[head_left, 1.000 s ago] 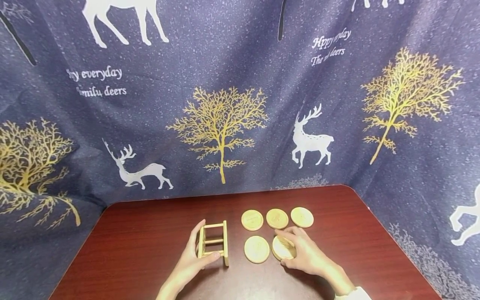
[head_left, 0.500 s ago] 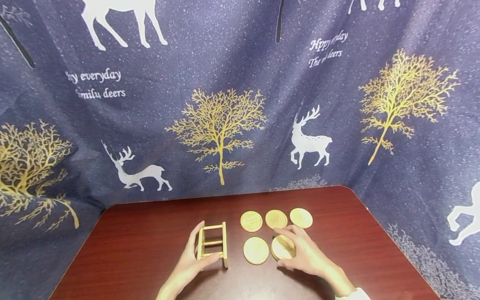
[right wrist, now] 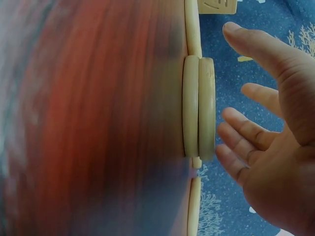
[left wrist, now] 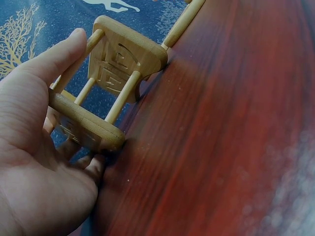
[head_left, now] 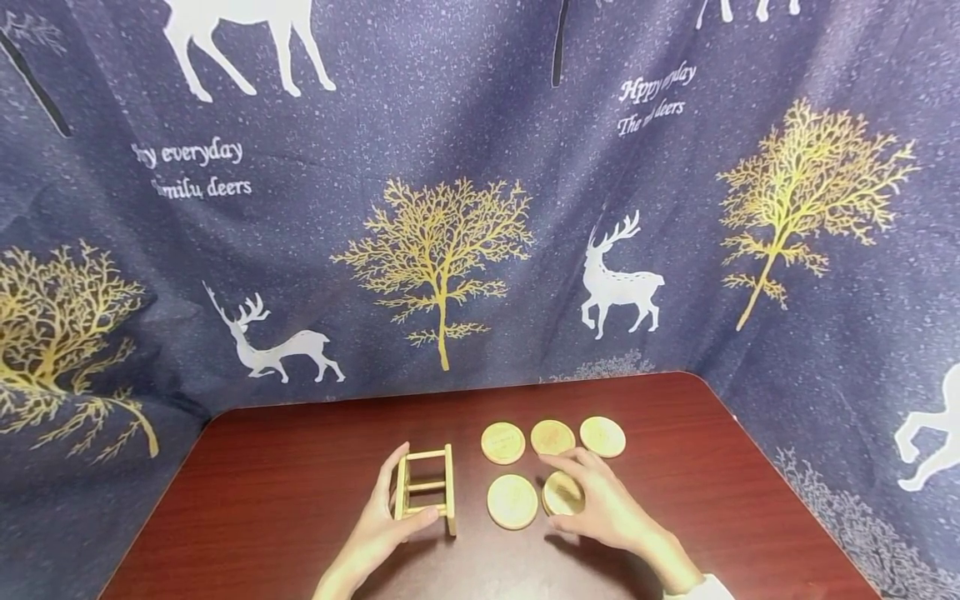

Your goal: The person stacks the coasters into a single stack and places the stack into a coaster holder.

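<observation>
My left hand (head_left: 375, 521) grips a small wooden coaster rack (head_left: 450, 492), thumb on one side and fingers round the other. In the left wrist view the rack (left wrist: 128, 54) shows carved end boards joined by thin rods. Just above a stacked pair of round wooden coasters (head_left: 561, 493) is my right hand (head_left: 611, 510), its thumb and fingers spread. The right wrist view has the upper coaster (right wrist: 207, 108) lying flat on the lower coaster (right wrist: 190, 108), with a gap between them and my fingertips. Left of the pair lies a single coaster (head_left: 512, 502).
A back row holds three more coasters: left (head_left: 502, 442), middle (head_left: 552, 437) and right (head_left: 602, 437). All lie on a reddish-brown table (head_left: 300, 467). A blue cloth (head_left: 480, 125) printed with deer and trees hangs behind and beside the table.
My right hand has let go of the upper coaster, which stays stacked on the lower one, and its fingers have shifted slightly left and away. The left hand and rack hold their place.
</observation>
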Demonstrator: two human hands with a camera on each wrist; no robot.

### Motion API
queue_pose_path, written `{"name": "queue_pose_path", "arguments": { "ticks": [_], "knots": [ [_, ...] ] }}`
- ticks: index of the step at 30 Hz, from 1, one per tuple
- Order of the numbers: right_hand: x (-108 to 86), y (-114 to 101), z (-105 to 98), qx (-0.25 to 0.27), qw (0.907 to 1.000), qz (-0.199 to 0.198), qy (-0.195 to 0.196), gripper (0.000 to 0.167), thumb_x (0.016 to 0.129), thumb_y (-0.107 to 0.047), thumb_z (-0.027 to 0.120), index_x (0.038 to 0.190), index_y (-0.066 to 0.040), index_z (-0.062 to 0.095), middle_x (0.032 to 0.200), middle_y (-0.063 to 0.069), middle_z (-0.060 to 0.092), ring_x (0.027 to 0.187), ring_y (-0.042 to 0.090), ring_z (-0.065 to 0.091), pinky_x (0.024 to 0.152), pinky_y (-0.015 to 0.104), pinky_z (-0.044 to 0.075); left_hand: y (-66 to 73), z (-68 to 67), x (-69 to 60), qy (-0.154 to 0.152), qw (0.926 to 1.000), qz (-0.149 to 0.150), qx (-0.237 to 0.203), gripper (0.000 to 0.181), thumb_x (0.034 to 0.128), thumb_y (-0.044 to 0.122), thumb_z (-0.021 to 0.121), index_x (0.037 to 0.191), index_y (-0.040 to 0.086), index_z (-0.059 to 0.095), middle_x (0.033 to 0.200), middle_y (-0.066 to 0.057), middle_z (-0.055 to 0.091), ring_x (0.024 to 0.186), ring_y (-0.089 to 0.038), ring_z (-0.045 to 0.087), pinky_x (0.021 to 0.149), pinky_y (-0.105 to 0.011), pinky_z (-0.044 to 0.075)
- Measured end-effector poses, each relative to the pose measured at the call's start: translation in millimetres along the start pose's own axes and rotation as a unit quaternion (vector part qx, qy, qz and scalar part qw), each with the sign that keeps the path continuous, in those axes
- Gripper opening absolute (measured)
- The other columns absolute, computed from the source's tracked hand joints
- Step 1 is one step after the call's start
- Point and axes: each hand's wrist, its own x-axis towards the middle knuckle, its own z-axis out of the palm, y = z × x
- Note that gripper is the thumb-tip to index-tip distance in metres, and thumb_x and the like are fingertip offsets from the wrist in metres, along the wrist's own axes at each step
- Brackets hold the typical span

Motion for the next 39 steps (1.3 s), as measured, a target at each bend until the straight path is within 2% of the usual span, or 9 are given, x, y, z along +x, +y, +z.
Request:
{"name": "queue_pose_path", "arguments": {
  "ticks": [5,8,13,18,24,33,39],
  "knots": [
    [2.7,-3.7,2.4,-0.002,1.0,-0.004,-0.001,0.085,0.072,-0.026,0.106,0.148,-0.014,0.07,0.128,-0.001,0.068,0.117,0.018,0.062,0.096,0.051,0.058,1.3,1.5,-0.4,-0.01,0.9995,-0.008,-0.028,0.113,0.0885,0.008,0.093,0.176,0.027,0.024,0.174,-0.021,0.029,0.132,-0.039,0.064,0.094,-0.032,0.062],
    [4.2,-5.4,3.6,0.001,1.0,-0.005,-0.003,0.085,0.072,-0.026,0.106,0.149,-0.014,0.07,0.127,-0.002,0.068,0.118,0.017,0.062,0.097,0.051,0.058,2.1,2.0,-0.7,-0.013,0.9991,-0.012,-0.038,0.114,0.0886,0.007,0.093,0.176,0.027,0.023,0.172,-0.023,0.03,0.119,-0.034,0.071,0.091,-0.033,0.063],
    [5.5,-7.8,4.7,0.008,0.9999,-0.001,-0.011,0.085,0.073,-0.027,0.105,0.149,-0.015,0.07,0.126,-0.002,0.067,0.118,0.019,0.061,0.097,0.05,0.057,2.4,1.7,-1.0,-0.013,0.999,-0.015,-0.039,0.113,0.0886,0.006,0.092,0.176,0.028,0.024,0.17,-0.024,0.032,0.115,-0.032,0.073,0.09,-0.033,0.063],
    [7.4,-10.7,7.3,0.007,0.9999,-0.012,-0.005,0.085,0.071,-0.023,0.105,0.148,-0.014,0.07,0.124,0.0,0.068,0.117,0.018,0.061,0.097,0.047,0.057,1.6,0.8,-1.4,-0.023,0.9983,-0.017,-0.052,0.114,0.0895,0.004,0.091,0.176,0.028,0.021,0.166,-0.026,0.038,0.115,-0.033,0.073,0.09,-0.035,0.064],
    [10.5,-12.3,12.2,0.009,0.9996,-0.028,-0.001,0.084,0.07,-0.019,0.105,0.147,-0.013,0.071,0.126,0.001,0.067,0.118,0.02,0.062,0.099,0.048,0.057,1.8,1.4,-1.3,-0.026,0.9978,-0.018,-0.059,0.114,0.09,0.003,0.09,0.176,0.028,0.021,0.169,-0.025,0.034,0.115,-0.031,0.074,0.091,-0.035,0.064],
    [14.3,-15.6,17.3,0.016,0.9995,-0.026,-0.004,0.082,0.072,-0.021,0.106,0.146,-0.013,0.072,0.125,0.0,0.068,0.118,0.019,0.062,0.098,0.049,0.055,0.6,1.4,-0.1,-0.024,0.9977,-0.021,-0.059,0.114,0.0898,0.004,0.091,0.176,0.03,0.021,0.167,-0.025,0.037,0.121,-0.035,0.071,0.092,-0.035,0.064],
    [16.7,-18.8,19.1,0.014,0.9997,-0.019,-0.009,0.082,0.071,-0.022,0.106,0.146,-0.014,0.072,0.127,0.0,0.068,0.118,0.021,0.062,0.098,0.049,0.054,0.5,1.0,-0.3,-0.032,0.9967,-0.025,-0.071,0.114,0.0905,0.003,0.09,0.176,0.031,0.02,0.164,-0.027,0.039,0.118,-0.033,0.073,0.092,-0.037,0.065]
  ]
}}
